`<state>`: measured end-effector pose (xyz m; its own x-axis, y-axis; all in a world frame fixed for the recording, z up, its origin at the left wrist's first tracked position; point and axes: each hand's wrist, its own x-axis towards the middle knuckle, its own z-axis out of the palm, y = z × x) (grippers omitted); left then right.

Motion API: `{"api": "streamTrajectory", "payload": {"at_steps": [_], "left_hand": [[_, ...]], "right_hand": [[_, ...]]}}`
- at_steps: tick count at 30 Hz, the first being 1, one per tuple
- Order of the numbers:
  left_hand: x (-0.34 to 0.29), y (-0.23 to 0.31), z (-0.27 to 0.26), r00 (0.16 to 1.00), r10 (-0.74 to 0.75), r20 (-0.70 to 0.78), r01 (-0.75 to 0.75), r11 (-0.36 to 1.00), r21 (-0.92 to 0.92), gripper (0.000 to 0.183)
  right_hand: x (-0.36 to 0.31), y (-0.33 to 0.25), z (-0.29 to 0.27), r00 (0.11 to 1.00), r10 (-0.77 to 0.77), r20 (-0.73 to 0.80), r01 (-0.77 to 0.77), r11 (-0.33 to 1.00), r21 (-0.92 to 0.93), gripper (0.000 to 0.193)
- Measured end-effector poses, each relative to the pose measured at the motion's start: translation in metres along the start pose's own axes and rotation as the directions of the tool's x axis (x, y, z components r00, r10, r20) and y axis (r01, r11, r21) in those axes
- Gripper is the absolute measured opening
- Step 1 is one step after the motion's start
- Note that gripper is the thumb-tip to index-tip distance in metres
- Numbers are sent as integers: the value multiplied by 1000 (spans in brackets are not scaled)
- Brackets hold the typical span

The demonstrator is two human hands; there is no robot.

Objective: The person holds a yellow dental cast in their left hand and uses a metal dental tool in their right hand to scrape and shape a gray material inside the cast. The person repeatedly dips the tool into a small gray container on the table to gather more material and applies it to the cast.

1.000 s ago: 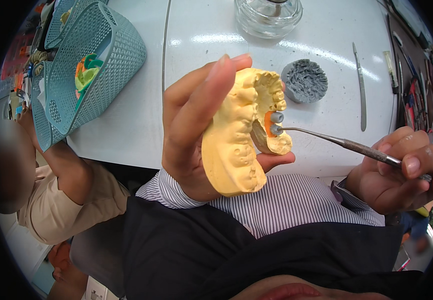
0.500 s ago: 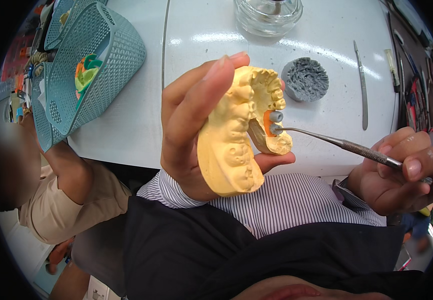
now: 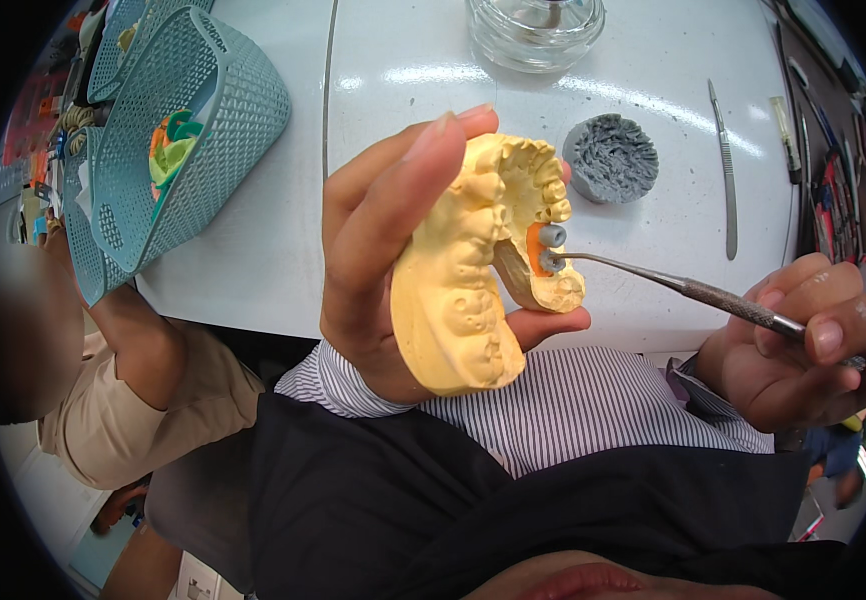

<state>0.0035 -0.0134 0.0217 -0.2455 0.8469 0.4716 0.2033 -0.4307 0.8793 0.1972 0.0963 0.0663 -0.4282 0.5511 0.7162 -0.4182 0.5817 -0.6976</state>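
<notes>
My left hand (image 3: 373,230) is closed around a yellow plaster dental model (image 3: 458,290), tilted upright over the table edge. On the model's right arm sits an orange patch (image 3: 534,240) with two grey tooth-like pieces (image 3: 552,235) beside it. My right hand (image 3: 803,345) grips the knurled handle of a metal wax carving tool (image 3: 698,292) like a pen. The tool's thin bent tip touches, or nearly touches, the lower grey piece; contact is too small to be sure of. Beyond the model a round grey block of carved wax (image 3: 611,158) lies on the table.
A glass spirit burner (image 3: 536,35) stands at the far middle. A scalpel (image 3: 726,180) lies at the right of the white table (image 3: 403,100), with several tools along the right rim. A teal mesh basket (image 3: 243,130) holds coloured pieces at left. Another person (image 3: 143,370) sits at the left.
The tool tip has shifted very slightly on the lower grey piece, and the model has tilted a little. Both hands keep their hold.
</notes>
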Motion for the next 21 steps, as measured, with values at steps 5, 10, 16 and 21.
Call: {"api": "streamTrajectory", "payload": {"at_steps": [5,10,16,21], "left_hand": [[-1,-4,0,1000,27,1,-27,999,-23,105],[-1,-4,0,1000,14,4,-14,1000,-18,105],[-2,-3,0,1000,5,-8,-5,1000,16,105],[-2,-5,0,1000,24,-13,-25,1000,-17,104]], "right_hand": [[0,-1,-1,1000,2,-1,-2,1000,5,15],[-1,0,-2,1000,4,-5,-4,1000,7,15],[0,0,-2,1000,3,-8,-3,1000,15,15],[-1,0,-3,1000,4,-10,-4,1000,19,16]]}}
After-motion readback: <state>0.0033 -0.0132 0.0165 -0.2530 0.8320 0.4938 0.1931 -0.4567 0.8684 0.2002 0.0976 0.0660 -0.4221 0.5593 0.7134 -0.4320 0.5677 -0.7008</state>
